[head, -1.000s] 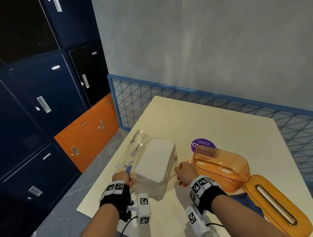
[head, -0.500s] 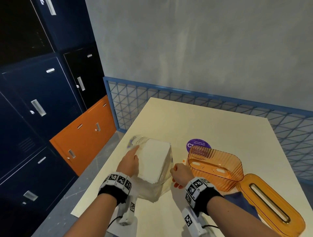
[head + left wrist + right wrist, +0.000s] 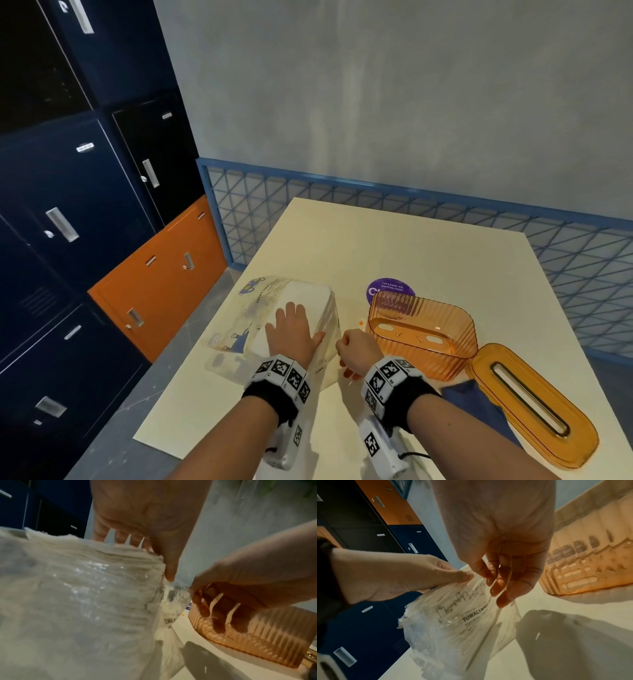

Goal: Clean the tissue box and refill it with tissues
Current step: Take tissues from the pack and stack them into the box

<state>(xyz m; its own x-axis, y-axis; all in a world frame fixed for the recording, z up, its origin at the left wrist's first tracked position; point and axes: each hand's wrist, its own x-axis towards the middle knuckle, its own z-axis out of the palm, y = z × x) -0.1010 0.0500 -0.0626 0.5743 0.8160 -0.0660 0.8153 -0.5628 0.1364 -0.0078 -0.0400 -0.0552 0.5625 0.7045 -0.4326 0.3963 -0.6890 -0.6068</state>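
A stack of white tissues (image 3: 305, 294) in a clear printed plastic wrapper (image 3: 246, 308) lies at the near left of the cream table (image 3: 411, 246). My left hand (image 3: 291, 329) rests flat on top of the stack, fingers straight and spread, thumb (image 3: 169, 566) down its right side. My right hand (image 3: 352, 349) pinches the wrapper's loose near-right edge (image 3: 479, 588) between thumb and fingers. The orange ribbed tissue box (image 3: 421, 339) stands open to the right of my right hand. Its slotted orange lid (image 3: 534, 404) lies flat further right.
A dark blue cloth (image 3: 469, 394) lies between box and lid. A purple round sticker (image 3: 387, 286) sits behind the box. Blue and orange lockers (image 3: 102, 240) stand left of the table, and a blue mesh railing (image 3: 445, 212) runs behind it.
My left hand left the wrapper's near-left corner and moved up onto the top of the tissue stack. My right hand kept its pinch on the wrapper.
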